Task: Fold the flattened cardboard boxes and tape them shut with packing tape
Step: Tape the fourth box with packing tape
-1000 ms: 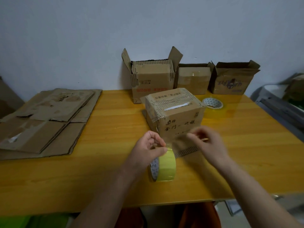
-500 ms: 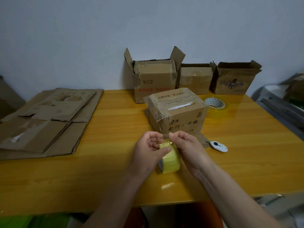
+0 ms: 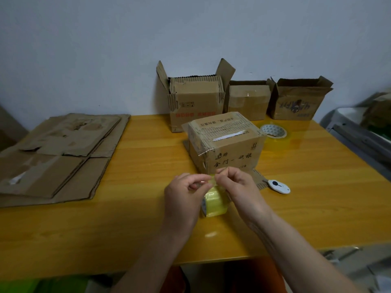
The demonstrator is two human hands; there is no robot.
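Observation:
A yellow roll of packing tape (image 3: 215,205) stands on edge on the wooden table (image 3: 135,220), just in front of a closed cardboard box (image 3: 227,144) with clear tape over its top seam. My left hand (image 3: 184,197) grips the roll from the left, fingers curled over its top. My right hand (image 3: 238,187) pinches at the tape's top edge, fingertips meeting those of the left. A stack of flattened cardboard boxes (image 3: 57,155) lies at the table's left.
Three open cardboard boxes (image 3: 196,100) (image 3: 248,101) (image 3: 298,100) stand along the back wall. A second tape roll (image 3: 273,130) lies flat behind the taped box. A small white cutter (image 3: 278,186) sits right of my hands. Grey furniture (image 3: 364,136) borders the right.
My right hand came in from the right onto the tape roll, leaving the white cutter on the table. Both hands now pinch at the roll's top, and the roll has been lifted upright slightly.

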